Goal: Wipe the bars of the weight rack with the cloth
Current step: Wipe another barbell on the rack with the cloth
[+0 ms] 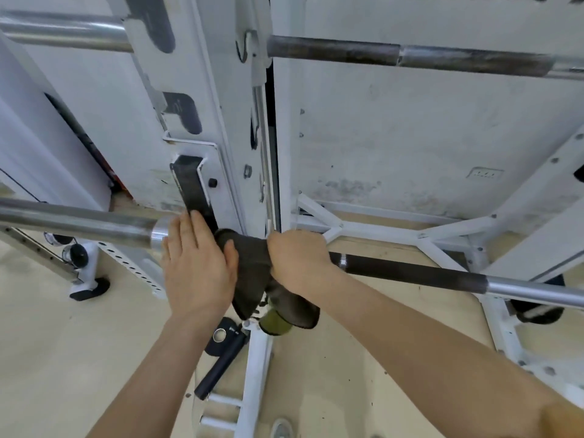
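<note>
Cloth (252, 263), dark, limp, over round metal bar (410, 275)

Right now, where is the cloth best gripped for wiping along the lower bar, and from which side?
Grip the cloth where it drapes over the lower bar, coming from above with fingers curled round the bar, as the right hand does. The bar lies roughly level and the cloth's tails hang slack beneath it, so only the wrapped part would rub the metal.
</note>
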`<control>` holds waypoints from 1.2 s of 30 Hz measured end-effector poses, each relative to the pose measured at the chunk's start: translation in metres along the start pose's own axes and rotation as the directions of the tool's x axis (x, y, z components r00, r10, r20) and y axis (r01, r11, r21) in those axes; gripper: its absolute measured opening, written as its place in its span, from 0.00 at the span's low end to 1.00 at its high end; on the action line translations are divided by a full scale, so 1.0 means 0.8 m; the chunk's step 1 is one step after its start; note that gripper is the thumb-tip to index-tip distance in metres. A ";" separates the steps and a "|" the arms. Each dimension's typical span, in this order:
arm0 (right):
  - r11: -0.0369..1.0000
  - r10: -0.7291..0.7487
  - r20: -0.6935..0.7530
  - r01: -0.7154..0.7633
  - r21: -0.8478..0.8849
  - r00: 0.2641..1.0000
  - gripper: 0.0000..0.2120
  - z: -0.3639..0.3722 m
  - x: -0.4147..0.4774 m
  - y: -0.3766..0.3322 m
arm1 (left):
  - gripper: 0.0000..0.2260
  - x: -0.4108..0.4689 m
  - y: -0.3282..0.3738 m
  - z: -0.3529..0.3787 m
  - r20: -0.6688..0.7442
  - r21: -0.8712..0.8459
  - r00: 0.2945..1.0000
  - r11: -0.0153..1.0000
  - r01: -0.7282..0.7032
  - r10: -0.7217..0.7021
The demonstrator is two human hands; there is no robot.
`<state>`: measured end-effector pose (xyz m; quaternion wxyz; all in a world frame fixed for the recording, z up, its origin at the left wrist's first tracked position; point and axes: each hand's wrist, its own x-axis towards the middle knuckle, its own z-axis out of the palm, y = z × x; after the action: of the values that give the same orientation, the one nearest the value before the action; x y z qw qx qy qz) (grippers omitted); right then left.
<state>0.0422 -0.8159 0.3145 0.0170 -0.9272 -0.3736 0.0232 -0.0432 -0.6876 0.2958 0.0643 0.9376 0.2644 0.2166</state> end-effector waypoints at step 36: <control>0.926 0.309 0.228 -0.346 0.149 0.923 0.39 -0.030 -0.275 0.376 | 0.18 -0.129 0.411 0.053 0.320 -0.014 0.702 0.745 -0.667 0.636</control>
<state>0.0934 -1.1854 0.3303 0.0616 -0.9638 -0.2087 0.1541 0.0507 -1.0222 0.2969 -0.0250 0.9939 -0.0866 0.0642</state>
